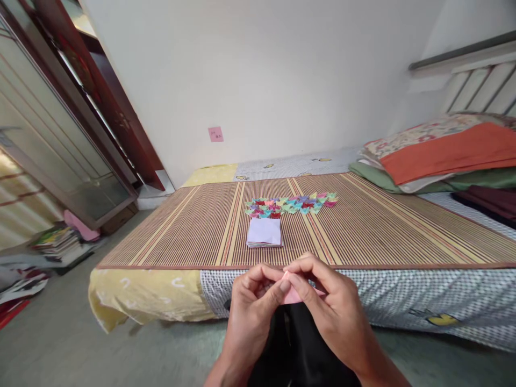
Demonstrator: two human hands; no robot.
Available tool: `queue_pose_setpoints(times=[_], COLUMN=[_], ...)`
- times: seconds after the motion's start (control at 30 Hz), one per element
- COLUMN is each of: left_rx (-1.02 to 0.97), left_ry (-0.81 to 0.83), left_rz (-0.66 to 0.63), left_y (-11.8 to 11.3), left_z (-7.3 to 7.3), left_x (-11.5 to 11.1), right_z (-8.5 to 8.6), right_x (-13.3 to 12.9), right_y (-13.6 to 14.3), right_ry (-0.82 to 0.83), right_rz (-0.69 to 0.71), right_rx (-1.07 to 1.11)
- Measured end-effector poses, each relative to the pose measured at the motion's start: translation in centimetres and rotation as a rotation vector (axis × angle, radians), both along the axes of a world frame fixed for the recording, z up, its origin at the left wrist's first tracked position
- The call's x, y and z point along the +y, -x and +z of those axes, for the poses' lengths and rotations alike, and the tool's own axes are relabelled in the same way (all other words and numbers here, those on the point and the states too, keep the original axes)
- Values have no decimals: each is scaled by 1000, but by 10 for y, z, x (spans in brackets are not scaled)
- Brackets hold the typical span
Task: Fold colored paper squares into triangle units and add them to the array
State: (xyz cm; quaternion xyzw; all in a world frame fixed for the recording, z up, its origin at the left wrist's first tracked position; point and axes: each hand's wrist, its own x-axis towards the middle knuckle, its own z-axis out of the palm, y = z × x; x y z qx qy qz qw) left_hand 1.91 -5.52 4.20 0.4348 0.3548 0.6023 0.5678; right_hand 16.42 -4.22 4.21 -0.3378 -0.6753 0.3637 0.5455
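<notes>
Between my two hands is a folded piece of pink paper (294, 296), held just in front of the bed's near edge. My left hand (258, 301) pinches its left end between thumb and fingers. With thumb and forefinger, my right hand (328, 298) grips the same paper close beside, and the two thumbs almost meet. Part of the paper is hidden behind the fingers. Beyond my hands, a stack of square paper sheets (264, 232) with a pale lilac one on top lies on the mat. Behind it stand several small folded paper pieces (298, 204) in many colours, set in rows.
A striped bamboo mat (185, 231) covers the bed. Folded bedding (447, 153) is piled at the right, near dark cloth (487, 201). A pink note (215, 134) sticks to the white wall. At the left are a door (56, 118) and a stack of books (56, 242).
</notes>
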Motion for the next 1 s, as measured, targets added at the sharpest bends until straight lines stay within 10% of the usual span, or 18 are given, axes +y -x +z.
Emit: queue_pose_setpoints(times=[1.0], left_rx=[59], left_ry=[60], left_rz=[75], left_y=[-10], left_z=[-10], left_x=[0], right_z=[-5], right_x=[8], right_y=[2], right_ry=[13], right_rz=[-164], right_rx=[48])
